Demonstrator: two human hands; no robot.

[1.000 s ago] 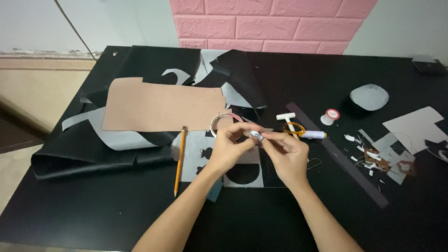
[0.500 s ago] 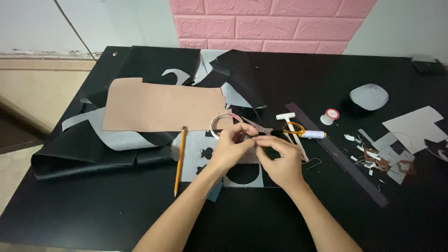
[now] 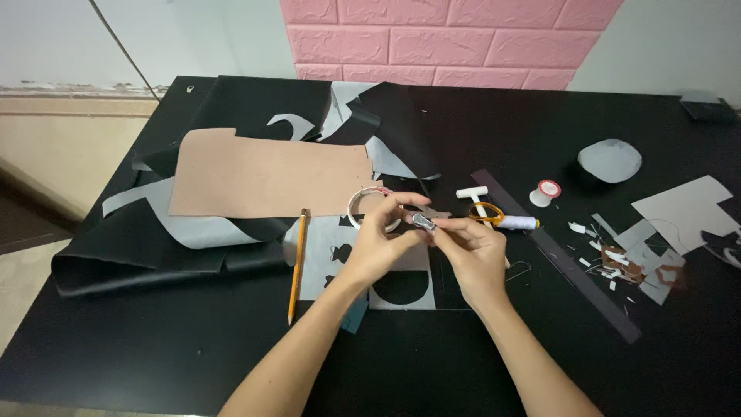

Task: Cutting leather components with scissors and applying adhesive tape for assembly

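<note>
Both of my hands meet above the middle of the black table (image 3: 177, 347). My left hand (image 3: 378, 243) and my right hand (image 3: 472, 251) pinch a small silvery metal piece (image 3: 423, 222) between their fingertips. Just behind my left fingers lies a white tape ring (image 3: 363, 202). Under my hands rests a grey sheet with black cut-out shapes (image 3: 401, 287). Whether a thread runs to the metal piece is too small to tell.
A yellow pencil (image 3: 296, 262) lies left of my hands. Tan leather (image 3: 262, 174) rests on black and grey sheets (image 3: 154, 247). To the right lie a white T-shaped tool (image 3: 472, 193), orange-handled scissors (image 3: 488, 213), a thread spool (image 3: 545, 191), a dark ruler (image 3: 563, 259) and scraps (image 3: 625, 259).
My hands have stayed together over the grey sheet, shifting their fingers slightly around the small metal piece. Nothing else on the table has moved.
</note>
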